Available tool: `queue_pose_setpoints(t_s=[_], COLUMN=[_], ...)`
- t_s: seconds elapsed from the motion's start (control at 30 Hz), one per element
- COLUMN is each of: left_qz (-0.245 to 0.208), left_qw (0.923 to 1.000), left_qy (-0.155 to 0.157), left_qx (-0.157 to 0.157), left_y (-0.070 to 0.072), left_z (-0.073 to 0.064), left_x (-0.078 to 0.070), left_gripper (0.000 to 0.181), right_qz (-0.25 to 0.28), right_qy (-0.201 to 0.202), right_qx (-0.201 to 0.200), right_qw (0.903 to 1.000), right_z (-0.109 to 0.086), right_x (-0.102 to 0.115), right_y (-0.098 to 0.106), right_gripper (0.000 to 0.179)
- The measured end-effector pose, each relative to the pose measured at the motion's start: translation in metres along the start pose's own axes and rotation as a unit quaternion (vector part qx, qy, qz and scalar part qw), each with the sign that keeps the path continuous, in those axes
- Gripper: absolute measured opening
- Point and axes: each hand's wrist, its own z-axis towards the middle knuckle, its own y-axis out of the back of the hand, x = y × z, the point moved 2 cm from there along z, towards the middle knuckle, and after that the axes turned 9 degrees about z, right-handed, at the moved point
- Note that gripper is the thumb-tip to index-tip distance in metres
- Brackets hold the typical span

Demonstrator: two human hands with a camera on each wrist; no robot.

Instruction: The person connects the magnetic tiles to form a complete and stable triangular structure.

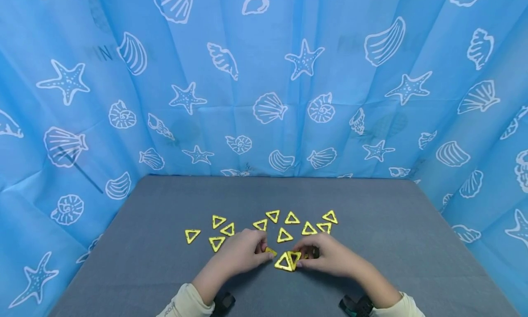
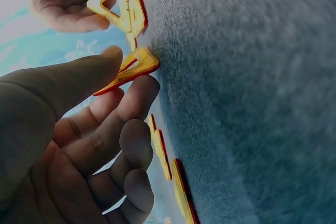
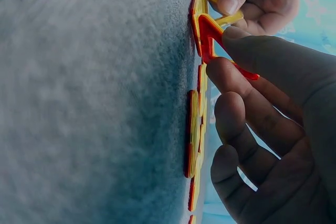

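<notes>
My left hand [image 1: 246,253] pinches a yellow triangular magnetic tile [image 2: 149,62] between thumb and index finger, its other fingers loosely bent. Another hollow triangular tile, the right-hand tile [image 3: 206,45], is pinched by thumb and index finger of my right hand [image 1: 330,256]. It stands tilted with its lower edge at a flat tile [image 1: 282,263] on the table; whether the two are joined I cannot tell. The left-hand tile is raised just off the cloth, to the left of this pair. In the right wrist view, part of the left hand's tile shows beyond the right thumb.
Several more yellow triangular tiles lie flat beyond the hands, among them one tile [image 1: 192,236] at far left and another [image 1: 330,216] at far right. A grey cloth [image 1: 165,202] covers the table. Behind it hangs a blue curtain [image 1: 247,133] with shell prints.
</notes>
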Motion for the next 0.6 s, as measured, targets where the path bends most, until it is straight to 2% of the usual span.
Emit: queue_pose_setpoints(t_s=[0.23,0.6], left_qz=[-0.013,-0.043], left_qw=[0.9999,0.9985], left_qy=[-0.006,-0.023], left_qx=[0.006,0.025], left_y=[-0.0049,-0.0035], left_z=[0.0022,0.0027], left_x=[-0.003,-0.0074], left_gripper=[0.027,0.02], right_qz=[0.001,-0.001], right_qy=[-0.003,0.002], right_qx=[0.003,0.005], right_qw=[1.0,1.0], right_z=[0.0001,0.0017], right_x=[0.0004,0.0034], right_y=[-0.0018,-0.0036], right_gripper=[0.022,0.02])
